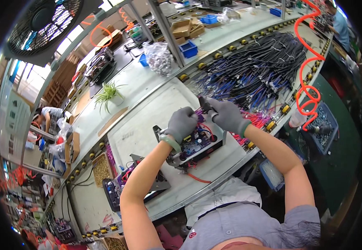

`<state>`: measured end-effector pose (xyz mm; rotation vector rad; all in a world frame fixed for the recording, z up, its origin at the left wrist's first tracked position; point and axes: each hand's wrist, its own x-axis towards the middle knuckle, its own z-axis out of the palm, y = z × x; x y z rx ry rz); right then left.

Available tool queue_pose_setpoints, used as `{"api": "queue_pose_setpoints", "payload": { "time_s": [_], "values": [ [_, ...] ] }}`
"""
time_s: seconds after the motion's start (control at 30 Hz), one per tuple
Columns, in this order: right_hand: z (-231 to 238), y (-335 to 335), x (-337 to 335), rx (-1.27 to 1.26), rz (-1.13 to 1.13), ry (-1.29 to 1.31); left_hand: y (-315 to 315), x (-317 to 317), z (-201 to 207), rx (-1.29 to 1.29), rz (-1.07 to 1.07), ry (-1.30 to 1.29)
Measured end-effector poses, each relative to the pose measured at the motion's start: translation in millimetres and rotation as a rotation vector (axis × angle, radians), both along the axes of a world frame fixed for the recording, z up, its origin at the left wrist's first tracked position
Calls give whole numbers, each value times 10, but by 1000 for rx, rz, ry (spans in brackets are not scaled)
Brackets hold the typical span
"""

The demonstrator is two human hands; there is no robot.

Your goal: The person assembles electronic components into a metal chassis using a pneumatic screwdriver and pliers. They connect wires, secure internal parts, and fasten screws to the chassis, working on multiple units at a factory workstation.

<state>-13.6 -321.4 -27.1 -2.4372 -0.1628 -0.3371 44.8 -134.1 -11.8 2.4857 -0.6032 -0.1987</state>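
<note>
At the table [147,108] near black cables [264,62], works on an open electronic unit [195,143]. Grasps a black object [206,106] with right hand [228,118]; curls left hand [181,124], cannot tell around what.

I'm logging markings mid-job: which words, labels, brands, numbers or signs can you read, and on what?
None can be read clearly.
Open electronic unit in the middle: no legible marking.
Grey shirt: red emblem, too small to read.
Pale work surface: faint grey mark, too blurred.
Pale panel at far left: dark patches, unreadable.
</note>
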Motion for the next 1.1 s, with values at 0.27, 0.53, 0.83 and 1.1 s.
{"api": "queue_pose_setpoints", "payload": {
  "time_s": [0.27, 0.53, 0.83, 1.1],
  "values": [
    [-49, 0, -4, 102, -4, -8, 12, -4, -91, -110, 27, 23],
    [-29, -23, 1, 131, 9, 56, 35, -77, -17, -80, 62, 23],
    [-23, -4, -2, 183, -10, 21, -33, -72, 164, -153, -87, 74],
    [-130, 3, 35, 197, -13, -46, -92, -126, -41, 124, -36, -407]
  ]
}}
